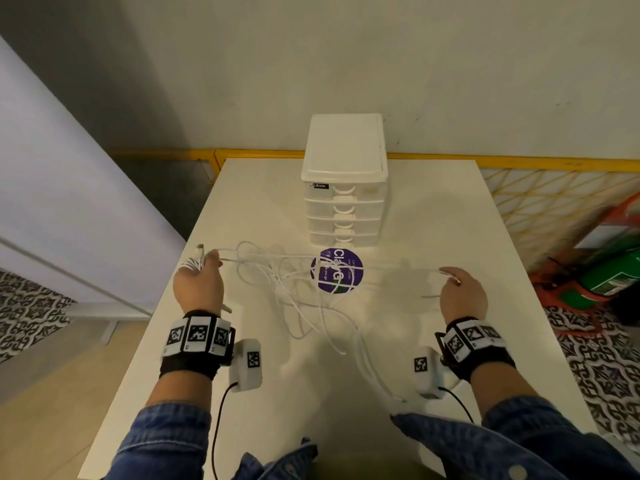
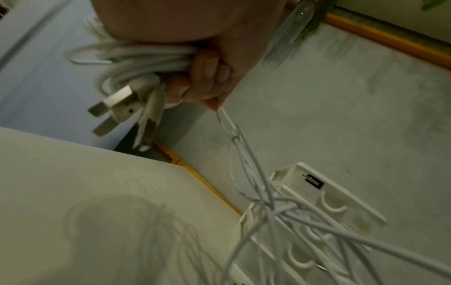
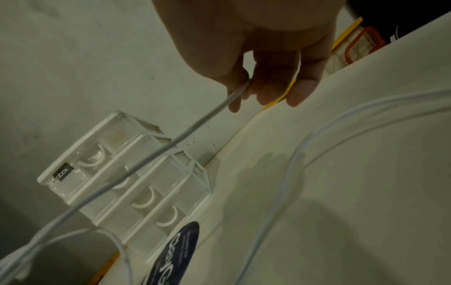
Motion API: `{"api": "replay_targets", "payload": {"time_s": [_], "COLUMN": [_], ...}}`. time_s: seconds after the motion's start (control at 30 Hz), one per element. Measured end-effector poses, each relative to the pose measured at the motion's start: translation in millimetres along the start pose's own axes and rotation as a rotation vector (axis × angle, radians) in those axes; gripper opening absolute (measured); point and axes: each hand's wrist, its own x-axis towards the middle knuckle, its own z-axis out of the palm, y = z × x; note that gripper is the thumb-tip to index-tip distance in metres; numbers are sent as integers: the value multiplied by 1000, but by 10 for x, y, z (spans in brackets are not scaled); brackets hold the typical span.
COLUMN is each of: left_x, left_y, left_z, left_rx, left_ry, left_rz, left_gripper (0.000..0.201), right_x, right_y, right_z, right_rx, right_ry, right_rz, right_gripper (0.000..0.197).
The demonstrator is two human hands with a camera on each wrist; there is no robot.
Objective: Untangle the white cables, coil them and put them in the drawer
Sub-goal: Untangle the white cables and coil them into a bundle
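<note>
Right now my left hand [image 1: 197,282] is curled tight around a coiled bundle of white cable [image 2: 136,63], its USB plugs [image 2: 114,110] sticking out past my fingers [image 2: 207,69], and one strand runs from my fingertips toward the tangle. My right hand [image 1: 462,294] pinches a single strand [image 3: 195,125] between thumb and forefinger, the other fingers loosely extended. Between them the tangled white cables [image 1: 294,289] lie on the white table [image 1: 433,216], partly across a purple round sticker [image 1: 337,271]. Behind that stands the small drawer unit [image 1: 344,188], all drawers closed.
</note>
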Motion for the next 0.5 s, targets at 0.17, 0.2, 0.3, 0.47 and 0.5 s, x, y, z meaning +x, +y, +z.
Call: {"api": "replay_targets", "payload": {"time_s": [0.17,0.2,0.3,0.47,0.5], "left_x": [-288,-335,-422,-562,-574], "left_y": [171,188,118,-117,-148], "left_z": [218,269,432,639,648], "left_rx": [2,16,78,473,567], "left_ry": [-281,-335,-433,-498,-499], "left_rz": [39,53,93,255,282], "left_gripper": [25,25,33,56,55], "right_x": [-108,-162,-388,-735,-780], "right_y": [-139,-168,-398,-1002,-1093], "right_z": [134,192,313,164,121], "right_rx": [-95,-70,148,451,449], "right_ry": [-296,-364,-543,-702,-688], "right_rz": [-39,-59,-125,-351,-436], "right_gripper": [31,29,33,15,17]}}
